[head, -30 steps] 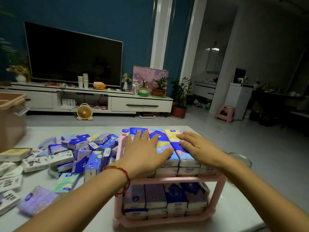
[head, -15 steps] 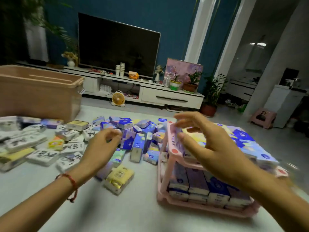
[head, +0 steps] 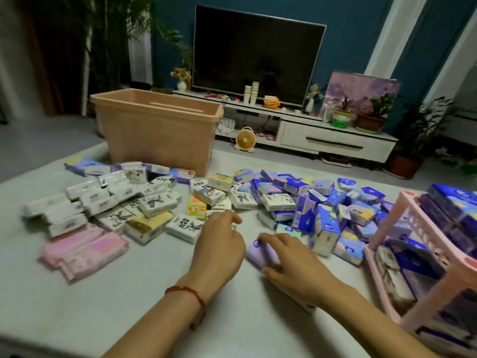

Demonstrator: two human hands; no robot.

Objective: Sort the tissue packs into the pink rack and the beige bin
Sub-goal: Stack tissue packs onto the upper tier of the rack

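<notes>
Right hand [head: 291, 262] grips lilac pack [head: 260, 251], mid-table [head: 103, 293]. Left hand [head: 219, 244] curled; hold undeterminable. Pack print illegible.

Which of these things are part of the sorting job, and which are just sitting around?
Job: loose tissue packs, lilac pack in the right hand, pink rack, beige bin.
Lying about: television, small fan, paper cups, potted plants.

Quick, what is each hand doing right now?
Left hand: fingers curled by white packs; grip cannot be told.
Right hand: holding a lilac tissue pack.
</notes>
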